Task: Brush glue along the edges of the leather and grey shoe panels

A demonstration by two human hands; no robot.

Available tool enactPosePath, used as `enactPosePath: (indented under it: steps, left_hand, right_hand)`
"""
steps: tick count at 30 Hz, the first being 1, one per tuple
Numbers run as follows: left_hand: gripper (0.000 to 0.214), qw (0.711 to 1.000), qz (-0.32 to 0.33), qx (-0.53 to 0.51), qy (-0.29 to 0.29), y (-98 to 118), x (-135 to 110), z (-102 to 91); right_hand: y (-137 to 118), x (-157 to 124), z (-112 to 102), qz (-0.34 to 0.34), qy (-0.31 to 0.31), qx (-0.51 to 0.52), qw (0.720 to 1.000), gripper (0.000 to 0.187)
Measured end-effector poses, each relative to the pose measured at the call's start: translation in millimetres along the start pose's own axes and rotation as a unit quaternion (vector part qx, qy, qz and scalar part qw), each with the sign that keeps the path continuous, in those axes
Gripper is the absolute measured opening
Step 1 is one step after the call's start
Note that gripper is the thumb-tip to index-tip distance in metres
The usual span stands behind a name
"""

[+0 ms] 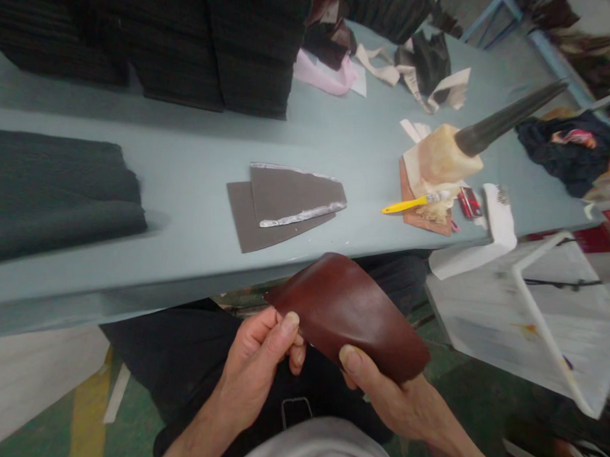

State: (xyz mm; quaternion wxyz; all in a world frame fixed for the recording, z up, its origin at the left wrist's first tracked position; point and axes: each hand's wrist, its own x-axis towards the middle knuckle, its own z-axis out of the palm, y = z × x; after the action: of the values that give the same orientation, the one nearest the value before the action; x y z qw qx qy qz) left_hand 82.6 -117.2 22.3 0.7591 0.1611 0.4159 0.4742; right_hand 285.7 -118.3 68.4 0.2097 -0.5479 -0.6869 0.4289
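Observation:
Both hands hold a curved piece of reddish-brown leather [345,310] in front of my lap, below the table's front edge. My left hand [262,353] pinches its left edge between thumb and fingers. My right hand [391,392] grips its lower right side, thumb on top. On the grey-blue table [183,173] just beyond lie two overlapping grey pieces [284,202], the upper one with a shiny wet strip along its edges.
A yellow-handled brush [409,203] rests on a brown pad beside a glue-crusted container with a dark cone [462,146]. Dark fabric stacks [178,46] line the table's back, folded dark cloth [53,190] lies left, scraps back right. A white frame [548,313] stands at right.

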Motion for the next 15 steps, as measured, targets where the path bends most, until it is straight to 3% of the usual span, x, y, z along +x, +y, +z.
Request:
enactPosePath:
  steps: [4, 6, 11, 15]
  left_hand:
    - [0.056, 0.995, 0.030, -0.047, 0.087, 4.7, -0.5, -10.2]
    - [0.059, 0.994, 0.041, -0.025, 0.094, 3.1, -4.0, -17.2]
    - [0.059, 0.994, 0.013, 0.104, -0.007, -3.7, -10.5, -27.4]
    - [0.071, 0.986, -0.028, 0.074, -0.147, -4.7, -7.8, -16.7]
  right_hand:
    - [-1.4, 0.0, -8.7, -0.006, 0.026, 0.010, 1.000, 0.045]
    - [1.7, -2.7, -10.5, 0.011, 0.016, 0.022, 1.000, 0.046]
    - [1.5, -3.4, -8.8, 0.008, -0.019, 0.013, 1.000, 0.055]
    - [-3.7, -0.8, -8.0, -0.009, -0.020, 0.000, 1.000, 0.061]
